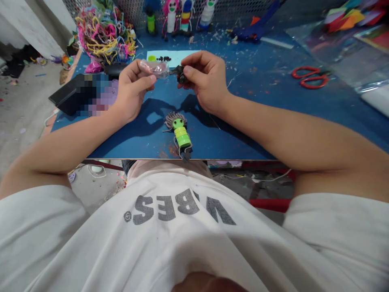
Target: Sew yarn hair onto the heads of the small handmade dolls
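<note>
My left hand [133, 87] pinches a shiny clear plastic wrapper [154, 69] that looks pinkish inside. Opposite it, my right hand [209, 79] is closed on a soft-looking black lump [182, 75]. A thin dark strand joins the lump to the wrapper's right end; what it is made of I cannot tell. Both hands are above the blue table [243, 97]. Below them, near the front edge, lies a small green doll [182, 136] with grey yarn hair and dark feet. Just behind the hands, a pale blue sheet [179, 59] carries a lime-green disc [151, 58] and several black beads [164, 59].
A tangled heap of coloured yarn [105, 34] stands at the back left, with a black box-like object [71, 93] nearer. Several dolls [186, 16] line the perforated back panel. A blue glue gun [252, 32], red-handled scissors [311, 77] and plastic bags [340, 52] lie rightward.
</note>
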The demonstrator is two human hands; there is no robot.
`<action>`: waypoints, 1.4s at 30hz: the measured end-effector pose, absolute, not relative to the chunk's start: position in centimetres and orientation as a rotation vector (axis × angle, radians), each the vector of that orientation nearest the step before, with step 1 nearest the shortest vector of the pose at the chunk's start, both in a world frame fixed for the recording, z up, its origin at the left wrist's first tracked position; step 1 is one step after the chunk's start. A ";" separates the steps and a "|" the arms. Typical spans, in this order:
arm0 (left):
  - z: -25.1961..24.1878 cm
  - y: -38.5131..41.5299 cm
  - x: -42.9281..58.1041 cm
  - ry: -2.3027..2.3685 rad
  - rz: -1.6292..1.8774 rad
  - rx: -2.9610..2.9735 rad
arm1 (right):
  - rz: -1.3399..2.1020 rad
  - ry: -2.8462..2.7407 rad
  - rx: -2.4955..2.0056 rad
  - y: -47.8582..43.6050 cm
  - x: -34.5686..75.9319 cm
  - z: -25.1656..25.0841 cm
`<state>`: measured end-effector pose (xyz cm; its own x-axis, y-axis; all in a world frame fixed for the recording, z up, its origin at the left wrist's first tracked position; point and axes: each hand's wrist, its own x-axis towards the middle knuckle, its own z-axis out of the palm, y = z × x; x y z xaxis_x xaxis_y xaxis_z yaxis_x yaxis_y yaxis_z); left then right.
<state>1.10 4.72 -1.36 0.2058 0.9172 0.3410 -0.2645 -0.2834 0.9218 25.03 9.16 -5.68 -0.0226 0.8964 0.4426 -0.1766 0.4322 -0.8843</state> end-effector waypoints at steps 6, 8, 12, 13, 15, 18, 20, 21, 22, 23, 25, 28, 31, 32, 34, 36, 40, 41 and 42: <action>0.0 3.6 1.0 0.748 1.251 1.245 | 0.946 -1.260 -0.730 7.0 24.8 -4.2; -0.2 4.2 0.8 0.695 1.214 1.232 | 0.945 -1.262 -0.726 6.5 24.8 -3.8; -0.4 4.5 0.6 0.662 1.173 1.245 | 1.020 -1.304 -0.717 6.4 24.6 -3.6; -0.3 4.4 0.6 0.662 1.174 1.244 | 1.058 -1.320 -0.717 6.4 24.6 -3.7; 0.2 3.9 0.6 0.643 1.167 1.239 | 1.145 -1.346 -0.717 6.3 24.6 -3.8; 1.2 2.9 0.6 0.585 1.094 1.236 | 1.292 -1.390 -0.702 6.2 24.6 -3.8; 1.8 2.3 0.6 0.564 1.003 1.203 | 1.366 -1.418 -0.684 6.3 24.5 -3.8; 2.1 2.1 0.7 0.555 0.976 1.168 | 1.386 -1.431 -0.672 6.4 24.5 -3.8; 2.2 1.8 0.8 0.551 0.953 1.129 | 1.383 -1.440 -0.657 6.4 24.4 -3.7; 2.3 1.7 0.8 0.549 0.948 1.090 | 1.356 -1.446 -0.640 6.4 24.3 -3.7; 2.2 1.5 0.9 0.557 0.957 1.047 | 1.246 -1.451 -0.597 5.8 24.1 -3.5; 1.6 2.1 0.6 0.590 0.930 1.126 | 1.047 -1.502 -0.545 4.1 24.1 -2.8; 0.7 3.1 0.4 0.583 0.887 1.199 | 0.715 -1.639 -0.548 2.4 24.3 -2.2; 0.5 3.3 0.4 0.573 0.893 1.196 | 0.607 -1.691 -0.556 2.1 24.3 -2.1; 0.4 3.3 0.7 0.568 0.935 1.176 | 0.459 -1.837 -0.566 1.8 24.2 -2.1; 0.5 3.1 1.0 0.593 0.986 1.156 | 0.425 -1.976 -0.588 1.8 24.0 -2.3; 1.1 2.7 1.3 0.618 0.960 1.139 | 0.338 -1.996 -0.718 2.0 23.8 -2.7; 1.1 2.7 1.2 0.609 0.943 1.136 | 0.320 -1.955 -0.750 2.0 23.8 -2.7; 1.0 2.7 1.2 0.599 0.924 1.135 | 0.307 -1.914 -0.780 2.0 23.9 -2.6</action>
<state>1.19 2.68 0.97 0.5099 0.8590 0.0455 -0.3098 0.1340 0.9413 23.89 2.05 -2.64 -0.2876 0.6389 0.7135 0.3834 0.7594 -0.5256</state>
